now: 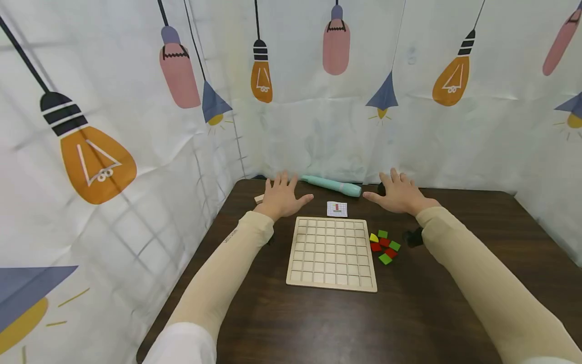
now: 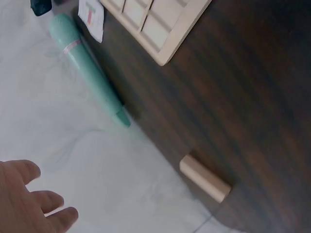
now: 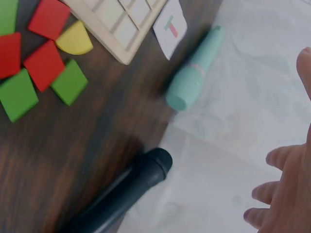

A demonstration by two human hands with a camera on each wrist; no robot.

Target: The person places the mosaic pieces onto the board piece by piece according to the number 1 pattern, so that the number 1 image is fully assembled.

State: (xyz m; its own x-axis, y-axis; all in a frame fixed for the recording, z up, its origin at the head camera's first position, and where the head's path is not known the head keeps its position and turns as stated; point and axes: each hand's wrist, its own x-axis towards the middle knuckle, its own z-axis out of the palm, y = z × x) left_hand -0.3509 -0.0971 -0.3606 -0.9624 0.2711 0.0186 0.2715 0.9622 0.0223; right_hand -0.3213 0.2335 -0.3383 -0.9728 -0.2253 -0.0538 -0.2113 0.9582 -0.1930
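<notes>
My left hand (image 1: 281,196) is held over the far left of the table, fingers spread and holding nothing. My right hand (image 1: 400,194) is likewise spread and bare over the far right. Between and below them lies a pale wooden grid board (image 1: 329,253). Behind the board is a small card (image 1: 337,209) with a red and green T-like figure. Red square tiles (image 3: 49,18), green square tiles (image 3: 69,82) and a yellow rounded tile (image 3: 75,40) lie loose along the board's right side. A small wooden block (image 2: 205,178) sits near the left hand.
A teal pen-shaped object (image 1: 334,185) lies along the table's far edge. A black cylindrical object (image 3: 121,194) rests on the table beneath the right arm. White cloth (image 1: 309,136) printed with lamps hangs behind and left of the dark wooden table (image 1: 318,323).
</notes>
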